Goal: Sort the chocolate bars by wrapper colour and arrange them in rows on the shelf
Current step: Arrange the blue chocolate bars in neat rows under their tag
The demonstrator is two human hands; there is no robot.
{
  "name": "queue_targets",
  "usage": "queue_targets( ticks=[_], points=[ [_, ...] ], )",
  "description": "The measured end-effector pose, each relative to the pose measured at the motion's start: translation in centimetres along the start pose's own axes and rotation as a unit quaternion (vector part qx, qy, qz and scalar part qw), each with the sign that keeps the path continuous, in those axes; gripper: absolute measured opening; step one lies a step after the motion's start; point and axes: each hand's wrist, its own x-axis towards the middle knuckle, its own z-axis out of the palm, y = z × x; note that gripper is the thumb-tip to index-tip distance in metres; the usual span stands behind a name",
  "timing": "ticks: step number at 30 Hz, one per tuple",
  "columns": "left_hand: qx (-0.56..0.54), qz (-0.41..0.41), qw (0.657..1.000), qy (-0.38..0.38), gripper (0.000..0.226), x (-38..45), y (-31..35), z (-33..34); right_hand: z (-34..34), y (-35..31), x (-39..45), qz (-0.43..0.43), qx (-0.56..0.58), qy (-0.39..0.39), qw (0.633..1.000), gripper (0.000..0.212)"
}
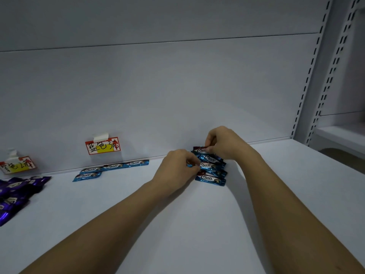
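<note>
Shelf [197,224]: white board is carrying everything here, with its back panel [177,95] serving as the straight edge that the bars are being lined up against.
Unsorted pile [211,169]: mostly blue bars with at least one dark red among them are lying overlapped beside the back panel, right of centre; both hands are working here, which suggests the picking step.
Left hand [175,165]: fingers are curling in and pinching at the left end of a blue bar [206,165] in the middle of the pile, probably to lift that one free without dragging its neighbours.
Right hand [223,143]: thumb and fingertips are closing on the dark red bar [199,149] at the back of the pile, seemingly parting the odd colour from the blue ones.
Blue row [116,166]: three blue bars are lying end to end along the back panel, with a fourth blue bar [87,176] starting a second line just in front; they are sitting directly under the blue label [102,145], so the tag seems to be marking their zone.
Purple bars [17,194]: a loose heap is lying at the far left, below the second label [17,165], not yet set in rows.
Progress: sorting appears to be underway but early, since most blue bars are lying in the pile, well apart from their row.
Next move: picked bar probably needs carrying left to extend the front line.
</note>
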Motion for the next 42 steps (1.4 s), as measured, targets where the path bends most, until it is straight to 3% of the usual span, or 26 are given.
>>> queue_targets(
  ticks=[3, 10, 15, 20, 25, 30, 42],
  points=[
    [0.016, 0.006, 1.000, -0.020, 0.027, 0.5, 0.2, 0.3, -0.1, 0.1, 0.1, 0.005, 0.034, 0.034, 0.999, 0.014],
    [0.042, 0.033, 0.997, -0.052, 0.038, 0.9, -0.1, 0.6, 0.2, 0.3, 0.2, 0.013, 0.053, 0.035, 0.998, 0.010],
    [0.051, 0.037, 0.997, -0.053, 0.031, 1.4, 0.1, 0.1, 0.2, 0.2, 0.2, 0.011, 0.056, 0.050, 0.997, 0.012],
    [-0.125, -0.034, 0.991, -0.027, 0.017, 1.2, 0.2, -0.7, 0.0, -0.2, 0.1, 0.008, 0.091, 0.067, 0.994, 0.013],
    [-0.208, -0.095, 0.973, 0.011, 0.013, 0.4, -1.5, -2.8, 0.3, -1.3, -0.1, 0.013, 0.154, 0.081, 0.985, 0.010],
    [-0.223, -0.133, 0.965, 0.031, 0.013, -1.5, -5.8, -6.6, 1.6, -2.3, -0.4, 0.008, 0.122, 0.037, 0.992, 0.010],
    [-0.069, -0.202, 0.973, 0.091, 0.014, -9.0, -14.8, -12.8, 8.2, -7.3, -2.5, -0.064, 0.091, -0.096, 0.989, 0.017]
  ],
)
